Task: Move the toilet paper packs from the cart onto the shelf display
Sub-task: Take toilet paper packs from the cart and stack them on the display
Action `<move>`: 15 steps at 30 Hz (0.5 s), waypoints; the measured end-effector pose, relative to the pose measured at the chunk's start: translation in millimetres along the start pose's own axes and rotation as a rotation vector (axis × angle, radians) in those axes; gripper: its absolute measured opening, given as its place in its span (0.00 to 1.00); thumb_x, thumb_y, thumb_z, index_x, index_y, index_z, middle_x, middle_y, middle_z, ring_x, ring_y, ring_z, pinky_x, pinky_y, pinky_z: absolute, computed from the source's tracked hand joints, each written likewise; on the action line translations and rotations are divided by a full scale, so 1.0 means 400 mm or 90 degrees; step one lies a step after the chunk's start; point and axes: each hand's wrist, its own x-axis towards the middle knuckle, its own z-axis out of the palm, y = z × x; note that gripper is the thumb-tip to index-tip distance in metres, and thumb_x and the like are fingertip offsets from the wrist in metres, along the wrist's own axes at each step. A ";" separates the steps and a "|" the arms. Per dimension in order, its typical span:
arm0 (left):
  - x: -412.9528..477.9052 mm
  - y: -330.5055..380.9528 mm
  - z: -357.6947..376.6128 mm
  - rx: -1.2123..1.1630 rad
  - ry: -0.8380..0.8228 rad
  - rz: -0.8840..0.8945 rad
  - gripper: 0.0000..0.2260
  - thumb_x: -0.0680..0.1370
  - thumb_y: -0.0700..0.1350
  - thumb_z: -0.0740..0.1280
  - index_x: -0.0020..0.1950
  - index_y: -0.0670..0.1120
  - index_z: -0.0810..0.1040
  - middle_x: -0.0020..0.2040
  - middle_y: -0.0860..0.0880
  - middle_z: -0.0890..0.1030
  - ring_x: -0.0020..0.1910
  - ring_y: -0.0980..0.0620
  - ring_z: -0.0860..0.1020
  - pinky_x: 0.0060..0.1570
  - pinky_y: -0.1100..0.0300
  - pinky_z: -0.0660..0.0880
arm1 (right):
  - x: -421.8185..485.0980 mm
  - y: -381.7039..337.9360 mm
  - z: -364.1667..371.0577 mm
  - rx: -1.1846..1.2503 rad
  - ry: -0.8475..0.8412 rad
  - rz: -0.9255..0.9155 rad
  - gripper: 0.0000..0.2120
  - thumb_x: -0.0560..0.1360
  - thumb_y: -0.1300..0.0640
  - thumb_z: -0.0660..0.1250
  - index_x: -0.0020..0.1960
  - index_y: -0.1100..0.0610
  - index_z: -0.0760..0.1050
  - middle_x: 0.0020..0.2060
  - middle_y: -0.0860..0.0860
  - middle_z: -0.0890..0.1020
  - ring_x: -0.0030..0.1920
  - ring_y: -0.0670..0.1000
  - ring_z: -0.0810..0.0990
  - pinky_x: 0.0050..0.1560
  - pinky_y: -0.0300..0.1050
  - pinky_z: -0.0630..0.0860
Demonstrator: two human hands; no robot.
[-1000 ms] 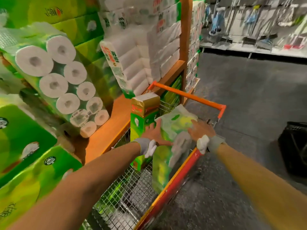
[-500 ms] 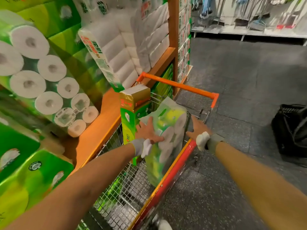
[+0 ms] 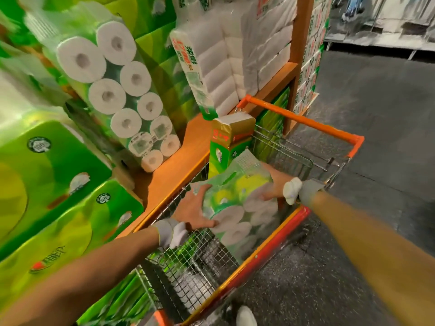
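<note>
A green and clear toilet paper pack [image 3: 237, 208] is tilted over the wire shopping cart [image 3: 303, 124], lifted partly above its rim. My left hand [image 3: 193, 209] presses on the pack's left side and my right hand [image 3: 274, 184] grips its far right side. Both hands hold it between them. A second pack, gold on top and green below [image 3: 229, 142], stands upright in the cart behind it. The orange shelf board [image 3: 169, 175] runs along the cart's left side.
On the shelf stand a tall clear pack of rolls [image 3: 117, 90], green wrapped packs [image 3: 42, 184] at the near left and white packs [image 3: 235, 62] further back. An orange upright post [image 3: 300, 52] stands past the cart. Grey floor lies to the right.
The pack has tipped from upright to leaning and has come up and toward me out of the cart. Both hands moved with it. My view has shifted nearer the shelf.
</note>
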 end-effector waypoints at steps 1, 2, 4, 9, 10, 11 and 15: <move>-0.011 -0.018 -0.008 -0.003 -0.005 -0.007 0.49 0.59 0.66 0.73 0.73 0.56 0.51 0.56 0.44 0.73 0.53 0.45 0.74 0.54 0.51 0.74 | 0.011 -0.014 0.010 -0.018 -0.021 -0.009 0.51 0.66 0.61 0.77 0.77 0.57 0.45 0.75 0.56 0.58 0.74 0.57 0.60 0.70 0.53 0.62; -0.020 -0.041 -0.013 -0.010 -0.009 -0.012 0.49 0.59 0.65 0.73 0.73 0.55 0.52 0.56 0.43 0.73 0.53 0.44 0.74 0.55 0.51 0.74 | 0.023 -0.028 0.021 -0.040 -0.036 -0.020 0.50 0.66 0.60 0.77 0.76 0.56 0.47 0.74 0.56 0.60 0.73 0.57 0.62 0.69 0.53 0.63; -0.024 -0.076 -0.027 -0.027 -0.022 -0.016 0.51 0.57 0.69 0.71 0.72 0.55 0.52 0.62 0.42 0.72 0.59 0.42 0.73 0.60 0.49 0.72 | 0.040 -0.048 0.036 -0.059 -0.038 -0.025 0.47 0.68 0.60 0.75 0.76 0.56 0.49 0.73 0.57 0.61 0.72 0.58 0.62 0.68 0.52 0.64; -0.023 -0.112 -0.094 -0.186 -0.010 -0.028 0.54 0.54 0.74 0.69 0.73 0.53 0.58 0.74 0.44 0.58 0.72 0.43 0.60 0.71 0.48 0.59 | 0.076 -0.092 0.072 -0.088 -0.006 -0.007 0.41 0.72 0.62 0.70 0.76 0.53 0.49 0.72 0.58 0.64 0.70 0.61 0.66 0.67 0.55 0.67; -0.016 -0.109 -0.113 -0.205 0.009 -0.056 0.48 0.57 0.70 0.72 0.72 0.53 0.61 0.75 0.45 0.54 0.73 0.43 0.58 0.70 0.48 0.59 | 0.086 -0.088 0.078 -0.073 0.001 -0.010 0.40 0.72 0.63 0.69 0.76 0.51 0.50 0.72 0.58 0.65 0.69 0.61 0.67 0.66 0.57 0.68; -0.009 -0.101 -0.131 -0.199 0.021 -0.081 0.41 0.62 0.66 0.74 0.71 0.54 0.65 0.76 0.45 0.50 0.74 0.42 0.56 0.70 0.48 0.59 | 0.093 -0.084 0.079 -0.057 0.006 -0.008 0.39 0.72 0.64 0.68 0.76 0.51 0.51 0.71 0.58 0.66 0.69 0.62 0.68 0.66 0.57 0.69; 0.038 -0.031 -0.151 0.020 0.046 -0.043 0.44 0.58 0.72 0.69 0.71 0.58 0.65 0.78 0.46 0.49 0.74 0.41 0.57 0.72 0.47 0.59 | 0.105 -0.072 0.085 -0.017 0.000 -0.015 0.38 0.72 0.70 0.62 0.76 0.50 0.52 0.72 0.57 0.64 0.67 0.63 0.69 0.64 0.59 0.70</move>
